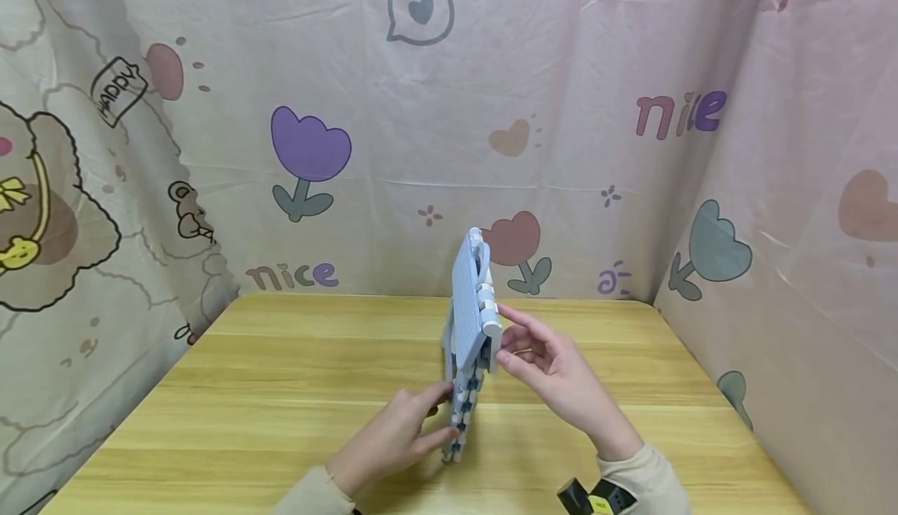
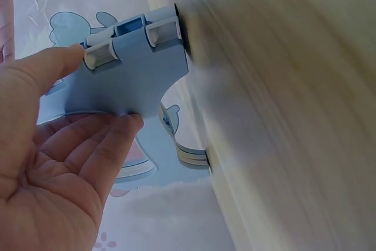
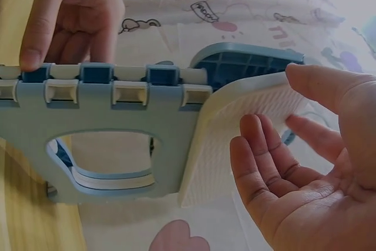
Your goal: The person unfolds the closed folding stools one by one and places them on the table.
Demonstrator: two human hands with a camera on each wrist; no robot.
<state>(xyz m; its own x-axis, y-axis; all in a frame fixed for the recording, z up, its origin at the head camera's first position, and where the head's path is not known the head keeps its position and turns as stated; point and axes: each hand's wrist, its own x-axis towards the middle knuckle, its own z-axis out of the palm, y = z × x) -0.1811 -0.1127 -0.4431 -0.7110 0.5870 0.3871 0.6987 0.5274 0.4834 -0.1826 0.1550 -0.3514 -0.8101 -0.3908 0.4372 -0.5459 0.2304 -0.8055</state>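
A blue and white plastic folding step stool (image 1: 468, 297) stands partly folded on its edge, its ridged top panels tilted apart. My left hand (image 1: 393, 433) grips its lower, near part. In the left wrist view, the thumb lies at the hinge row while the fingers rest against the blue leg panel (image 2: 138, 66). On the other side, my right hand (image 1: 561, 371) touches a top panel with thumb and index fingertips. The right wrist view shows the white ribbed panel (image 3: 226, 127) beside that hand, the other fingers loosely bent. An oval opening pierces the leg panel.
The stool stands on a wood-grain table (image 1: 302, 359). A printed cloth (image 1: 435, 110) with flowers and words hangs behind the table and along both sides. A black device with a yellow label (image 1: 599, 504) is strapped to my right wrist.
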